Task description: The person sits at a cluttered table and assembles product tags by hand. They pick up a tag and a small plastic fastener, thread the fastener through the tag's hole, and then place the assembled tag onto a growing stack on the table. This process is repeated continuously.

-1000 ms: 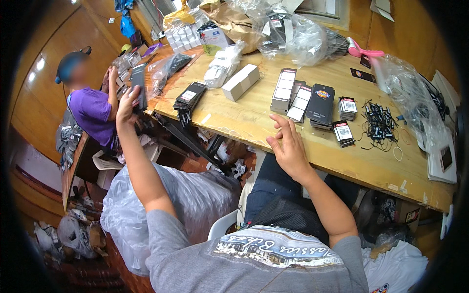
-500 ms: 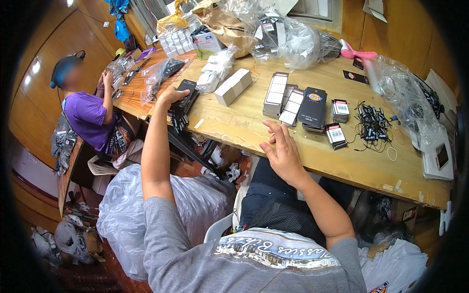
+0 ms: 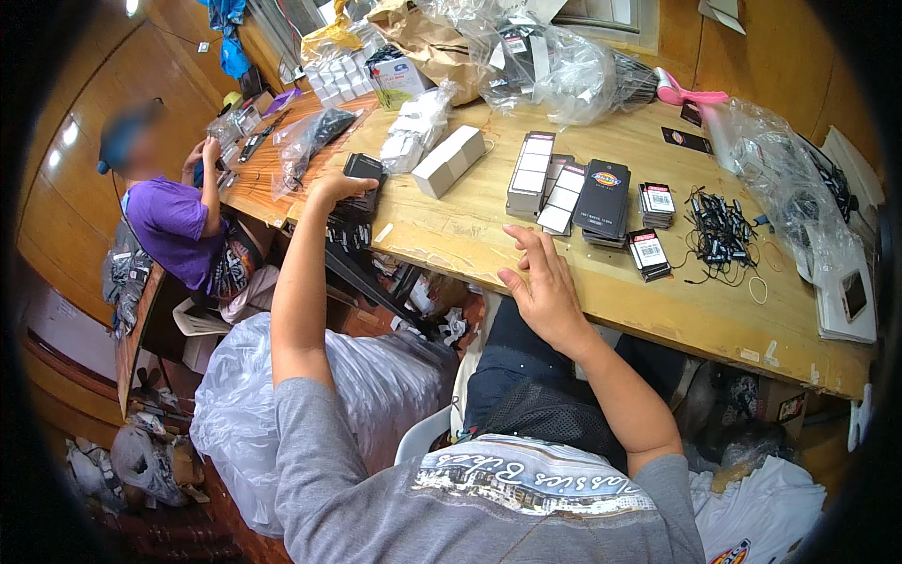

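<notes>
My left hand [image 3: 335, 191] reaches to the left part of the table, its fingers around the edge of a stack of black hang tags [image 3: 362, 169]. Dark strings hang from these tags over the table's edge. At the front edge my right hand [image 3: 545, 287] rests with fingers apart, holding nothing. Beyond it lie stacks of white-faced tags [image 3: 532, 174] and a stack of larger black hang tags [image 3: 601, 202]. Two small piles of labels with red tops [image 3: 657, 202] sit to their right, beside a tangle of black tag strings [image 3: 719, 235].
A long white box [image 3: 449, 162] and clear plastic bags [image 3: 578, 89] lie farther back. A pink tape dispenser [image 3: 686, 89] is at the far right, a phone [image 3: 853, 294] nearer. To the left, a co-worker in purple [image 3: 174, 221] sits by a big white sack [image 3: 319, 414].
My left hand has shifted slightly at the black tag stack, fingers now lower along its side. My right hand stays at the table edge.
</notes>
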`<act>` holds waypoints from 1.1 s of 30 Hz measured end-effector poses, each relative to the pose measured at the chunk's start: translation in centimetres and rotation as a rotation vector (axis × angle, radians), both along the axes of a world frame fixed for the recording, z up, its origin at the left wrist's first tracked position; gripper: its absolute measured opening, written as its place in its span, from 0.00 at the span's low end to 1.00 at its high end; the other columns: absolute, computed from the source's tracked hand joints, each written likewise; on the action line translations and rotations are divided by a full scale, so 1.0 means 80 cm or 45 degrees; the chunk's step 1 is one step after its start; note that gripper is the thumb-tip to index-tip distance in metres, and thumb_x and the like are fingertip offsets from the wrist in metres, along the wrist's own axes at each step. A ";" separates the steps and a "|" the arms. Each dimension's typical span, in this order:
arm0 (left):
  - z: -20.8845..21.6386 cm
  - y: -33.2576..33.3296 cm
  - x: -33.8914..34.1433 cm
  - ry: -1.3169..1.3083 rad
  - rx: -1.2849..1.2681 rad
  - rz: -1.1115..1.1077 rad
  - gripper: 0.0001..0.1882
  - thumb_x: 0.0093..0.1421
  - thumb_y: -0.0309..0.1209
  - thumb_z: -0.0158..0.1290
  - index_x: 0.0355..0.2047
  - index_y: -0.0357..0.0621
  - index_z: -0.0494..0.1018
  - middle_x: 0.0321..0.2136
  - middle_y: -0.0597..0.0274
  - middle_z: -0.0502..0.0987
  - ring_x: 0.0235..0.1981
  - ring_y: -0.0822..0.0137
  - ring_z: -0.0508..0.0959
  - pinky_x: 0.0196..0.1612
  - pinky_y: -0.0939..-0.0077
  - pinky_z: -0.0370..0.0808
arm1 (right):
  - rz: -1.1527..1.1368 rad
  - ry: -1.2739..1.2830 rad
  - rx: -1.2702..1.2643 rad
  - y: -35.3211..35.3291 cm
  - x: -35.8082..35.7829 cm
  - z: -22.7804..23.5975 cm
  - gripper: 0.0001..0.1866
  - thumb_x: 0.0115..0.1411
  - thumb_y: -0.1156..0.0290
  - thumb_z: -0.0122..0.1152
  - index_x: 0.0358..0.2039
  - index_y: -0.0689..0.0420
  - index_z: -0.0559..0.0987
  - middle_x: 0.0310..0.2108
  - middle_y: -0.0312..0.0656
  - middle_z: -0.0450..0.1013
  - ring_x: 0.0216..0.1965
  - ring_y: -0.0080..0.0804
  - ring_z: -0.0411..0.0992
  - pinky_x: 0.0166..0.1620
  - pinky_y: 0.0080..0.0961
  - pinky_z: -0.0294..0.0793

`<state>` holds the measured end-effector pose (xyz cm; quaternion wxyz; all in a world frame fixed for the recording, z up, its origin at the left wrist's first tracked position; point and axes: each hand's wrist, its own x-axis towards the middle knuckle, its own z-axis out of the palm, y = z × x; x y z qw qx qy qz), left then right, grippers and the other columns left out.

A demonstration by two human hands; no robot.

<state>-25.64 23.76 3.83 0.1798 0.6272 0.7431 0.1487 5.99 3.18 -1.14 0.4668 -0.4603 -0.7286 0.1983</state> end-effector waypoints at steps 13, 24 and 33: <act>0.027 -0.026 0.036 0.576 0.077 0.118 0.42 0.33 0.46 0.60 0.42 0.33 0.54 0.30 0.49 0.73 0.36 0.57 0.73 0.40 0.69 0.68 | -0.061 -0.080 0.093 0.001 -0.001 -0.006 0.24 0.49 0.66 0.51 0.48 0.49 0.58 0.36 0.43 0.59 0.37 0.40 0.61 0.41 0.32 0.56; 0.010 -0.036 0.045 0.439 0.220 -0.066 0.35 0.35 0.42 0.61 0.38 0.31 0.58 0.23 0.51 0.74 0.26 0.63 0.75 0.29 0.74 0.71 | -0.132 -0.239 0.198 -0.001 -0.002 -0.005 0.25 0.49 0.65 0.51 0.48 0.48 0.58 0.34 0.42 0.60 0.37 0.37 0.61 0.40 0.32 0.56; 0.033 -0.101 0.042 -1.693 0.449 -0.189 0.22 0.48 0.42 0.52 0.37 0.40 0.64 0.26 0.64 0.71 0.22 0.73 0.72 0.24 0.80 0.72 | 0.160 0.177 -0.004 0.017 -0.017 0.012 0.23 0.49 0.64 0.52 0.44 0.59 0.62 0.35 0.47 0.63 0.37 0.43 0.63 0.40 0.32 0.61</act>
